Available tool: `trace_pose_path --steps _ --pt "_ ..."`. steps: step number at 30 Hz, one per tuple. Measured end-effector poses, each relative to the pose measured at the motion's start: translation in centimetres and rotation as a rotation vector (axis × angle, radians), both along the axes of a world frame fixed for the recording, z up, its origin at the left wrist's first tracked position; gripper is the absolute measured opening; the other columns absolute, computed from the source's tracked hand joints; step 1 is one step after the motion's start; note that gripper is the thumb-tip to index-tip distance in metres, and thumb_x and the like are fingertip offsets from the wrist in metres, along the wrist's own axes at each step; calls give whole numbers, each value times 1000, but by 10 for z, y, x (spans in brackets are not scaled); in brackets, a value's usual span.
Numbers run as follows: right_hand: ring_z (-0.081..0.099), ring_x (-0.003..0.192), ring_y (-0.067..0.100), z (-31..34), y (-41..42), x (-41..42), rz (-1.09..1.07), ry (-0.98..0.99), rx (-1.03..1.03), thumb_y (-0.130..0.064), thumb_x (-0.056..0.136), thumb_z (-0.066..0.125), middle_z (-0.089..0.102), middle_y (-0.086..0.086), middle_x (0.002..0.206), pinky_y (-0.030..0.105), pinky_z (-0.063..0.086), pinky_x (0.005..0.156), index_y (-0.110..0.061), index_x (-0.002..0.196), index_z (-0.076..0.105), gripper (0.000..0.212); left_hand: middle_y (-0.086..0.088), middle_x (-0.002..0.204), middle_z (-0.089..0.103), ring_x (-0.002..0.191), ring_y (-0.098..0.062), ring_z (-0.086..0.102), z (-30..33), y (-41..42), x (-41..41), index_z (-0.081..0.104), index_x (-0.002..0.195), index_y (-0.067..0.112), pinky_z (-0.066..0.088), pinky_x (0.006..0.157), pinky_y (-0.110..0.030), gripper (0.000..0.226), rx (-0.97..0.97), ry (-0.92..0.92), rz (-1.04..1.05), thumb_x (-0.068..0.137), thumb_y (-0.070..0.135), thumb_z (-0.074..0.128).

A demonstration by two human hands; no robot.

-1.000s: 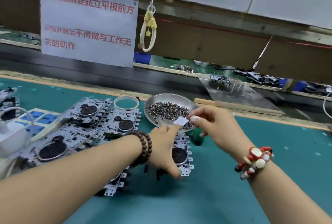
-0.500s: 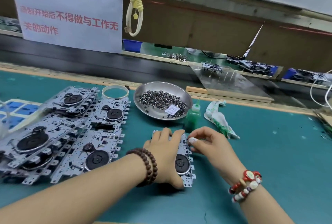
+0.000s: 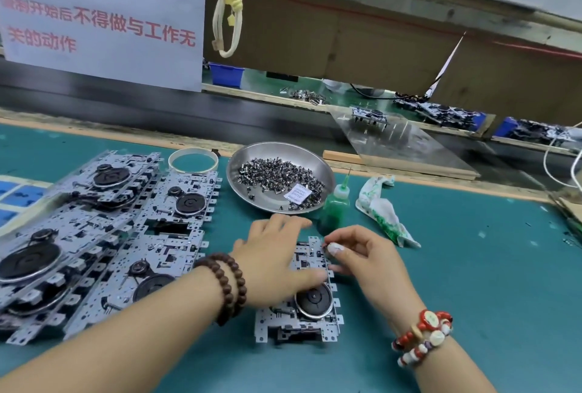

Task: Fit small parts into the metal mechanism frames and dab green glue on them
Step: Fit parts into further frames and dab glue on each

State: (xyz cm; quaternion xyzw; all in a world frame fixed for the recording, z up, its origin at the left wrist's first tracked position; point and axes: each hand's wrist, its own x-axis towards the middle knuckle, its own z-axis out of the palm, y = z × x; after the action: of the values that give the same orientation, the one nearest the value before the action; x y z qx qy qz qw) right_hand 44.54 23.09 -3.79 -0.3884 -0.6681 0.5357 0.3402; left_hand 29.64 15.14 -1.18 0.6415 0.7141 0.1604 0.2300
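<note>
Item: metal frame (image 3: 310, 307), flat on the green mat (image 3: 472, 282) before me. My left hand (image 3: 277, 262) lay on its left half, fingers straight, pressing it down. My right hand (image 3: 362, 254) curled at its upper right edge, fingertips pinched; whether they held a small part, I could not tell. Green glue bottle (image 3: 335, 206) stood just beyond, beside the steel dish (image 3: 324, 172) of small parts (image 3: 277, 176). More frames (image 3: 104, 235) lay stacked to the left.
</note>
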Motion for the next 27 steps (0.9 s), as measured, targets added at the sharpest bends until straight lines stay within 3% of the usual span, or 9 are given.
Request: trace_pose_path --steps 3,6,14,27 --pt "60 60 1 -1 0 -1 1 -34 29 4 84 62 66 -7 63 15 51 59 -15 73 65 22 15 127 39 125 -9 26 -10 5 7 40 122 35 22 101 -32 27 207 -15 142 95 36 41" --pt "58 58 2 -3 0 -1 18 -57 21 2 84 63 65 -9 62 17 51 61 -17 73 64 22 19 105 41 116 -7 33 -23 9 12 46 107 35 22 92 -27 14 278 -43 201 96 29 40" --pt "51 50 -6 -11 -2 -5 8 -48 -35 -5 85 64 62 -12 55 7 40 53 -16 75 66 15 19 95 45 107 -7 38 -27 12 13 44 88 38 31 95 -31 11 299 -174 233 95 30 43" --pt "58 65 -1 -11 -3 -7 3 -121 37 -11 86 65 67 -9 71 12 46 65 -18 76 65 12 18 94 50 105 -8 39 -27 13 11 45 83 37 32 97 -34 12 269 -203 236 93 32 47"
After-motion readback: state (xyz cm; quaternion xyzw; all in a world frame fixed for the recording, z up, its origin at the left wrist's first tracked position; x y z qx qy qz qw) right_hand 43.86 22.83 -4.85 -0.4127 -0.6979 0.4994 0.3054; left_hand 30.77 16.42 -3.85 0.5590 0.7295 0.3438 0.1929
